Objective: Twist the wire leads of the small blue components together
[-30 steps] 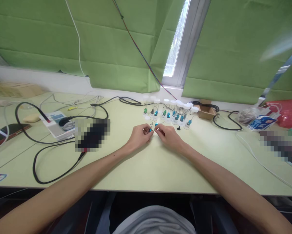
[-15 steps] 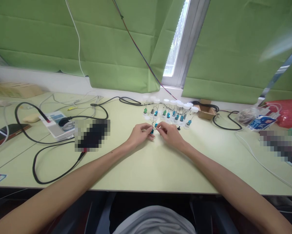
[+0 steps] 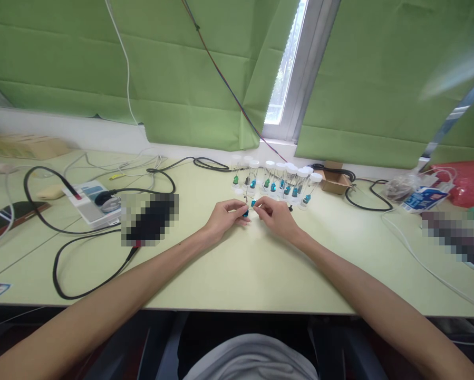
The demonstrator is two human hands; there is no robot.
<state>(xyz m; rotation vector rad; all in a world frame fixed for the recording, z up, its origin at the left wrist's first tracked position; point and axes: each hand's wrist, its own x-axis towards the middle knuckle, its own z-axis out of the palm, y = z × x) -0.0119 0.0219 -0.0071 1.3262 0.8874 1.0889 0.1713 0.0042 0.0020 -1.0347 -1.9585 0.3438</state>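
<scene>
Both of my hands meet at the middle of the pale green desk (image 3: pixel 240 269). My left hand (image 3: pixel 224 219) is closed in a pinch on a small blue capacitor (image 3: pixel 245 213). My right hand (image 3: pixel 277 216) is closed too, pinching a second small blue part (image 3: pixel 253 203) or its thin wire lead; which one I cannot make out. The two parts nearly touch. Just behind my hands stands a row of several clear vials with white caps (image 3: pixel 278 180), each with a small green or blue component inside.
Black cables (image 3: pixel 68 248) loop over the desk's left half, near a white power strip (image 3: pixel 90 200) and a blurred dark object (image 3: pixel 150 217). A small cardboard box (image 3: pixel 335 179) and another black cable (image 3: pixel 363 203) lie right of the vials. Bags (image 3: pixel 422 192) sit far right.
My hands have shifted slightly. The blue capacitor in my left fingers sits a little lower and more to the right than one second ago; my right hand has edged up and right.
</scene>
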